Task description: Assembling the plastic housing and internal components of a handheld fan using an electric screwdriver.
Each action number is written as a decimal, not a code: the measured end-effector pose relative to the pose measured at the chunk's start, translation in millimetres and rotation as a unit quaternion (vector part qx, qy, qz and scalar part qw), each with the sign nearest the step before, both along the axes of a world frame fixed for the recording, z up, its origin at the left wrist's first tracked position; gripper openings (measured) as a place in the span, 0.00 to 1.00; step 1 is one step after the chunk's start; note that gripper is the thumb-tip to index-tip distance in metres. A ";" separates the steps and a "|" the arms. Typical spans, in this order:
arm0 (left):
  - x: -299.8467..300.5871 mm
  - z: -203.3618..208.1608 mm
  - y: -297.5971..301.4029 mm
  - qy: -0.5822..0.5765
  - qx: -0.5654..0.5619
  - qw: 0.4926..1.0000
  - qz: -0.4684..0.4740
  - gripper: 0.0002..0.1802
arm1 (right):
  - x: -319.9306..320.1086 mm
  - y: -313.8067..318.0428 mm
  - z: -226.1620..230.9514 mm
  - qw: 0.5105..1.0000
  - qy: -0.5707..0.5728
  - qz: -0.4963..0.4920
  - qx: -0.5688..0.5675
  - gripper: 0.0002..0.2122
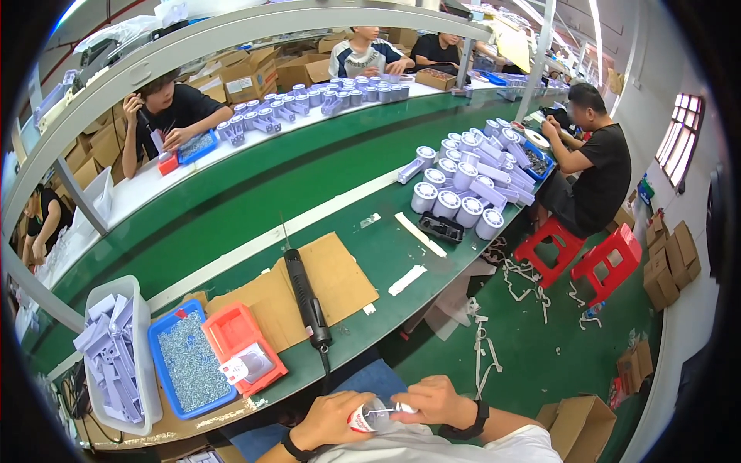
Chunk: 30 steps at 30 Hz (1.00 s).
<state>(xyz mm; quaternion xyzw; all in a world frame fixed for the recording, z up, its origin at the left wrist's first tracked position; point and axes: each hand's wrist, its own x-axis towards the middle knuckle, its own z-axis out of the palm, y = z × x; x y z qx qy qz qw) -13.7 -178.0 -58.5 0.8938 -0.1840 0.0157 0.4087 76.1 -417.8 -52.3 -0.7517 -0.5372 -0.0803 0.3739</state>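
Close to my body, my left hand (pixel 333 419) is wrapped round a small clear, cup-like piece with a red and white printed side (pixel 361 420). My right hand (pixel 436 403) pinches a small white piece (pixel 404 410) at the open side of it; a thin pale strip or rod runs between the two. What exactly these pieces are is too small to make out. On the bench ahead of my hands, a black electric screwdriver (pixel 307 301) rests on a flat cardboard sheet (pixel 340 270). A red plastic box (pixel 231 328) holds a whitish round piece with a label.
Left of the red box stand a blue tray of small screws (pixel 189 363) and a clear bin of lilac plastic parts (pixel 116 363). Many lilac cylindrical units (pixel 463 177) crowd the bench's far right. A co-worker (pixel 594 147) sits beyond, near red stools (pixel 610 262). Others work across the green belt (pixel 309 185).
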 end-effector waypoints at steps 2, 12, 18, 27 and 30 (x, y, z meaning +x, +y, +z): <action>-3.4 -4.4 -6.5 -0.007 0.017 0.999 0.037 0.35 | -6.6 4.1 -8.6 0.998 0.000 -0.060 -0.014 0.17; -8.2 -33.0 19.2 0.103 -0.016 0.992 -0.064 0.33 | -5.2 -2.2 7.5 0.968 0.083 0.035 -0.233 0.21; -11.3 -35.0 7.9 0.036 0.016 0.999 0.019 0.33 | -5.4 -3.4 -26.2 0.940 0.178 -0.075 -0.283 0.22; 1.9 -29.0 4.1 0.114 -0.074 0.985 -0.104 0.33 | 11.5 8.2 -6.1 0.997 -0.010 0.062 -0.045 0.22; 1.2 -26.3 -5.5 0.092 -0.024 0.994 -0.053 0.33 | 13.4 3.0 -26.1 0.997 -0.013 -0.010 -0.069 0.20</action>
